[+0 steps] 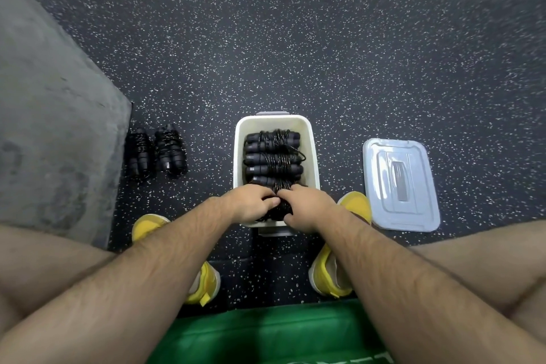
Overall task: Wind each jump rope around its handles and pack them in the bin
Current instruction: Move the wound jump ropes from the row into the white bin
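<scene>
A white bin [313,154] stands on the floor between my feet. Several wound black jump ropes [273,156] lie stacked across it. At the bin's near end my left hand [251,204] and my right hand [307,210] both grip one more wound black rope bundle [280,207], fingers curled over it from either side. Most of that bundle is hidden under my hands. Two further wound ropes [156,151] lie side by side on the floor to the left of the bin.
The bin's grey lid [400,183] lies flat on the speckled black rubber floor to the right. A grey concrete block [50,115] fills the left side. My yellow shoes [351,204] flank the bin's near end.
</scene>
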`<state>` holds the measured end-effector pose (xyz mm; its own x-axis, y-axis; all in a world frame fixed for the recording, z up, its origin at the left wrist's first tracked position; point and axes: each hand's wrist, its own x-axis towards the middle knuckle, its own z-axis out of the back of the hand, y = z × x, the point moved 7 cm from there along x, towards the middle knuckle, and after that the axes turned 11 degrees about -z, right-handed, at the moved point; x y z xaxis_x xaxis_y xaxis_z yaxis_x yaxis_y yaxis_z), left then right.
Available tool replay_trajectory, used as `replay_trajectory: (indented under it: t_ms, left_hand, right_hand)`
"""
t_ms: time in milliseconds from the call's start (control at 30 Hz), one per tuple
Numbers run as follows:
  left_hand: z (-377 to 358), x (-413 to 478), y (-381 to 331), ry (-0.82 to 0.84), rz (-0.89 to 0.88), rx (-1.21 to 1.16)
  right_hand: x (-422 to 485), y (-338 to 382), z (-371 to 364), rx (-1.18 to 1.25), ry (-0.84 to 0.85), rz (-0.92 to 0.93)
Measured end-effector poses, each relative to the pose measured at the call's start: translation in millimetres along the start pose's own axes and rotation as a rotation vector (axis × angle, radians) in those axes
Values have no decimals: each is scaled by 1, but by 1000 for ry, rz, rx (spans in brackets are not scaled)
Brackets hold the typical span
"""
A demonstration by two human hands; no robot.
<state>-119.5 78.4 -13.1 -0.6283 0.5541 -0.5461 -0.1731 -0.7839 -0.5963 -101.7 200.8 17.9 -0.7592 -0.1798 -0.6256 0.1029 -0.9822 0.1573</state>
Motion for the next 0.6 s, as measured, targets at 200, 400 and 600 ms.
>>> replay_trajectory:
  t_ms: [200, 400, 600]
  left_hand:
    - [0, -2, -4, -9, -30, 87]
    - [-3, -3, -1, -92, -11, 108]
    - [-8, -3, -2, -147, 24, 83]
  right_hand:
    - [8, 4, -1, -23, 69, -51]
    - [13, -1, 3, 73, 102, -101]
    - [18, 0, -5, 6, 110, -75]
